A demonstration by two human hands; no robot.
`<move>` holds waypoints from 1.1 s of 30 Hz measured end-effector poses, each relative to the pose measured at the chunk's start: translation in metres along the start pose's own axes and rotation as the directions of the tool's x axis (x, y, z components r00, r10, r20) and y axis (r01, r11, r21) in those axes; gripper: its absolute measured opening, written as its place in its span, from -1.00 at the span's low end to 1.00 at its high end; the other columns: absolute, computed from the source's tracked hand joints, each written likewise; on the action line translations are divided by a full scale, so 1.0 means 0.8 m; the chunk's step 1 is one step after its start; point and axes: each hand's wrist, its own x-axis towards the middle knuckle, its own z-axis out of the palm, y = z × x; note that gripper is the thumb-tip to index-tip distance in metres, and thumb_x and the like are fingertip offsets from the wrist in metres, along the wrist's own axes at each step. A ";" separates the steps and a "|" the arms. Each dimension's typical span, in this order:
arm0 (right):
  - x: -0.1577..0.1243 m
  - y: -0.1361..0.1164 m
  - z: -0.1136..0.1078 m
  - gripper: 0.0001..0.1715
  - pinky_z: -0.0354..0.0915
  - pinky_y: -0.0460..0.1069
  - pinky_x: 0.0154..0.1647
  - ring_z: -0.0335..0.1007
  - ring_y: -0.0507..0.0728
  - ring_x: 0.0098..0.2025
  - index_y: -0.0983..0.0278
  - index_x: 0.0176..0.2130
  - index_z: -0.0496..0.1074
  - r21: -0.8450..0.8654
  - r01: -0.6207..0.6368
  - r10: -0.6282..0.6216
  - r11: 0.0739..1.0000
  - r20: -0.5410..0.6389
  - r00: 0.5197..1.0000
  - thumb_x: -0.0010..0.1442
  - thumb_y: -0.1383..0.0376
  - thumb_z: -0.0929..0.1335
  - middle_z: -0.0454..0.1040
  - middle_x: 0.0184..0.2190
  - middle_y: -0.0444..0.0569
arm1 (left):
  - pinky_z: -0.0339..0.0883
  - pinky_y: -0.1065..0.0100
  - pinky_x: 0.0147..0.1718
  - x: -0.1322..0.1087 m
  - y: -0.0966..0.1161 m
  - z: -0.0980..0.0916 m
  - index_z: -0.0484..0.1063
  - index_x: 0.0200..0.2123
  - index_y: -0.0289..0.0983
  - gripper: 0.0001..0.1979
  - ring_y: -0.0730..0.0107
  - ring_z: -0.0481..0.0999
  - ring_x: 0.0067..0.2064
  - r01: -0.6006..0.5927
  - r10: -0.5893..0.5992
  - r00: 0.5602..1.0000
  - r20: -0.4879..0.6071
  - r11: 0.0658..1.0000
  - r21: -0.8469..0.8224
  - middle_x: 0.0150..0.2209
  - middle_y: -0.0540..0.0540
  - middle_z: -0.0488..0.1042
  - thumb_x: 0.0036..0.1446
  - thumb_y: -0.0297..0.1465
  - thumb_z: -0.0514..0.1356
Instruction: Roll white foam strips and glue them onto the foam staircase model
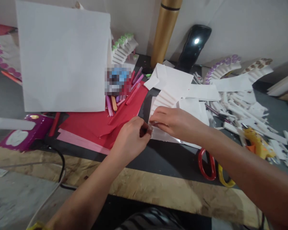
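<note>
Both hands meet near the middle of the table, at the lower left edge of a ridged white piece [165,99]. The fingers of my left hand [133,137] are pinched on a small white piece, mostly hidden by the fingertips. My right hand [169,119] reaches in from the right, its fingers closed at the same small piece. White sheets [174,80] lie behind and beside the ridged piece. Red paper [86,124] lies left of my left hand, with pink and purple sticks [135,83] on it.
A large white board [64,60] stands at the left, above a purple device [26,135]. Red-handled scissors [207,164], a yellow glue gun [258,142] and white scraps [242,108] lie right. Behind are a gold cylinder [165,28] and a lit phone [194,46].
</note>
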 end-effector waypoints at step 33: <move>-0.020 -0.005 -0.006 -0.71 0.35 0.01 -0.12 0.53 0.17 -0.11 0.31 0.04 0.51 0.009 -0.127 0.127 0.992 -0.115 0.985 0.33 0.43 0.37 0.56 -0.08 0.08 | 0.38 0.31 -0.38 0.002 0.001 -0.001 0.47 -0.37 -0.27 -0.96 0.29 0.55 -0.33 0.013 -0.013 1.000 -0.007 0.999 -0.029 -0.32 -0.10 0.56 0.12 -0.43 0.26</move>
